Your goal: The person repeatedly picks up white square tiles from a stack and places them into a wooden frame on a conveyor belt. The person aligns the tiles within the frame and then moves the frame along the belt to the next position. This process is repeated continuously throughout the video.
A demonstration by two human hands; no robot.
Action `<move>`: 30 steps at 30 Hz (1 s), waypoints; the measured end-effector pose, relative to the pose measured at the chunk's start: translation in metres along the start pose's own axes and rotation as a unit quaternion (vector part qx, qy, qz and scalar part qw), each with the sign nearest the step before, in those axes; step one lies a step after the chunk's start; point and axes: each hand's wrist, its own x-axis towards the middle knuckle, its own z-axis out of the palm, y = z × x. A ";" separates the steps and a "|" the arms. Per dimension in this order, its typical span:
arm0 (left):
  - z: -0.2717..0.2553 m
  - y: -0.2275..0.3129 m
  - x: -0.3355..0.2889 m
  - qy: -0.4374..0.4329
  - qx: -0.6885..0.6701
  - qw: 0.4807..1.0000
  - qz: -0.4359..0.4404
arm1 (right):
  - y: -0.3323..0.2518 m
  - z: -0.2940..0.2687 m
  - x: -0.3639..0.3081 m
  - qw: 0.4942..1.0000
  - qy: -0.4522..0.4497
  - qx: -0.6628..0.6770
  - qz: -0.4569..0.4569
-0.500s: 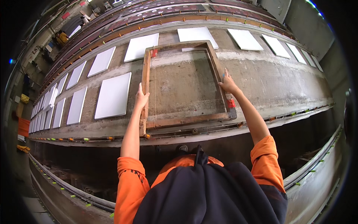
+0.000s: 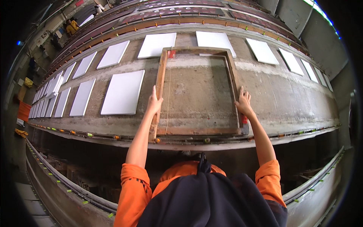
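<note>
wooden frame (image 2: 198, 92), rectangular and open in the middle, lies flat on the long grey concrete bed (image 2: 295, 102) in the head view, and we hold it by its two long sides. our left hand (image 2: 154, 102) rests on the left rail, fingers stretched forward along the wood with the thumb tucked to the inside, pressing rather than wrapped round it. our right hand (image 2: 244, 101) sits on the right rail, fingers spread and flat on top of the wood. neither hand is closed into a grip.

compared with half a second ago, the frame looks about the same on the bed, its near rail just by the bed's front edge; our hands seem to have slid a little nearer along the rails, and the right one now lies flatter. we judge the frame is set down and being steadied or nudged square, not carried.

as a container the frame holds nothing loose: inside it we see only bare, stained concrete, and a thin cord (image 2: 168, 94) runs along its left side. a red mark (image 2: 171, 53) shows at the far left corner and another red piece (image 2: 244, 120) near our right wrist.

white rectangular sheets (image 2: 123, 92) lie in rows on the bed to the left and beyond the frame, one far sheet (image 2: 214, 39) partly under its top rail.
</note>
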 end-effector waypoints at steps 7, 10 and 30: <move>-0.004 0.015 -0.011 -0.006 -0.009 1.000 -0.003 | -0.006 -0.011 -0.010 1.000 -0.025 0.008 0.017; -0.002 0.020 -0.012 0.005 0.039 0.999 0.014 | -0.020 -0.020 -0.013 0.998 -0.051 0.018 0.024; -0.098 0.049 -0.090 0.209 -0.160 0.964 -0.026 | -0.155 -0.031 -0.025 0.992 0.079 -0.049 -0.089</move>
